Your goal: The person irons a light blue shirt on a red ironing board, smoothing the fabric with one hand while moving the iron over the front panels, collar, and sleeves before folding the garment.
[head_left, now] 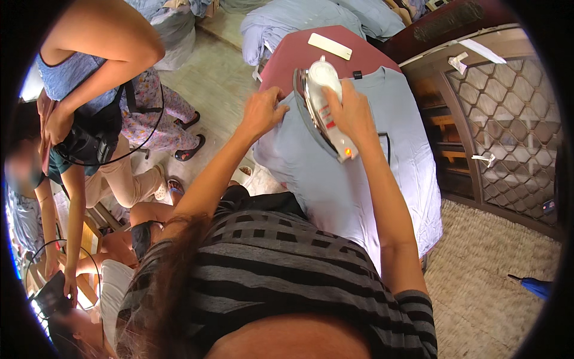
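Note:
A light blue T-shirt (323,185) is spread over an ironing board with a maroon cover (287,60), its dark neck label (357,75) toward the far end. My right hand (354,113) grips the handle of a white steam iron (323,75), slightly blurred. The iron is tilted, its metal sole edge toward the left, and an orange light glows at its heel. At the shirt's left edge is my left hand (263,113), thumb and fingers apart, with nothing visible in it. A dark rectangular outline (384,146) on the shirt is partly hidden by my right forearm.
A white flat strip (330,46) lies at the board's far end. Light blue cloth (299,24) is heaped beyond it. To the right stands a dark cabinet with a lattice door (514,137); a blue umbrella (535,287) lies on the floor. Several people (101,78) are close on the left.

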Demonstrator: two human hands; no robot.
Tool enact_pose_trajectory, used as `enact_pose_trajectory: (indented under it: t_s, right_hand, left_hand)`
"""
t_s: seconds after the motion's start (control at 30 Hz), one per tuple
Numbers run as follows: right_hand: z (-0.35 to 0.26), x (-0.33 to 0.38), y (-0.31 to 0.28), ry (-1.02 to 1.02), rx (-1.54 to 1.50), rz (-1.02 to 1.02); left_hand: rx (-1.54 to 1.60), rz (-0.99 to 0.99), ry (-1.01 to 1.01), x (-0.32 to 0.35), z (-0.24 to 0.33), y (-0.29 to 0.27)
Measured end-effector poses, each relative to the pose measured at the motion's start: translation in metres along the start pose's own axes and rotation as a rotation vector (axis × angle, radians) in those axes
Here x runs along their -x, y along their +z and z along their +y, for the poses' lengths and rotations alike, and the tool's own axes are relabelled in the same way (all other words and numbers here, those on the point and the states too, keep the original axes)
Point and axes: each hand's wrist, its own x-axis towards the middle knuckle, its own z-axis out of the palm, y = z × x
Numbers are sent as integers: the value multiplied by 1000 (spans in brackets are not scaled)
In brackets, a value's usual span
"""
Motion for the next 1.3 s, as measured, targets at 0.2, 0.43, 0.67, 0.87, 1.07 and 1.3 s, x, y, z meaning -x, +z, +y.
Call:
enact_pose_trajectory:
  t_s: [0.2,0.43,0.67,0.87,1.07,1.3]
  right_hand:
    - [-19,-34,12,31,18,-57]
    - [-23,46,-2,63,-77,-108]
    - [-22,-9,5,-72,12,-102]
    - [-21,-38,13,-41,-11,-129]
    - [-20,35,-11,85,-33,-160]
    - [-29,27,-7,180,-64,-112]
  left_hand:
    - [99,-23,-84,14,-17,-13]
    - [277,83,-28,19,-26,-8]
    - [336,76,5,14,-31,0]
    - [342,37,-11,15,-28,-2]
    - [360,15,-11,12,-30,-12]
    - [383,-19,-52,12,-25,-6]
